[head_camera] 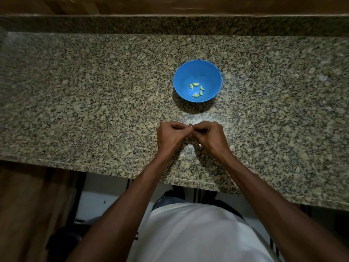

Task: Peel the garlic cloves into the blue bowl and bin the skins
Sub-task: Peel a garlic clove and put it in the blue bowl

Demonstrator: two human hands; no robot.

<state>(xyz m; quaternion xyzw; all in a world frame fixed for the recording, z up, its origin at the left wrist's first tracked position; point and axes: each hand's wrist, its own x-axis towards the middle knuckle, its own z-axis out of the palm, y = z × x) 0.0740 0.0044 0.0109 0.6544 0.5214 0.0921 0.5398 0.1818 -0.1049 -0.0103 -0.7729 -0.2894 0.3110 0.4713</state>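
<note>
A blue bowl (197, 72) stands on the granite counter (94, 95) with several peeled pale garlic cloves (196, 84) in its bottom. Nearer to me, in front of the bowl, my left hand (171, 136) and my right hand (208, 135) meet with curled fingers. Both pinch a small garlic clove (191, 127) between their fingertips; it is almost fully hidden. A small pale scrap, perhaps skin (199, 145), shows under my right hand.
The counter's front edge (113, 172) runs just behind my forearms. A raised granite ledge (170, 25) and a wooden surface (132, 4) border the far side. No bin is in view.
</note>
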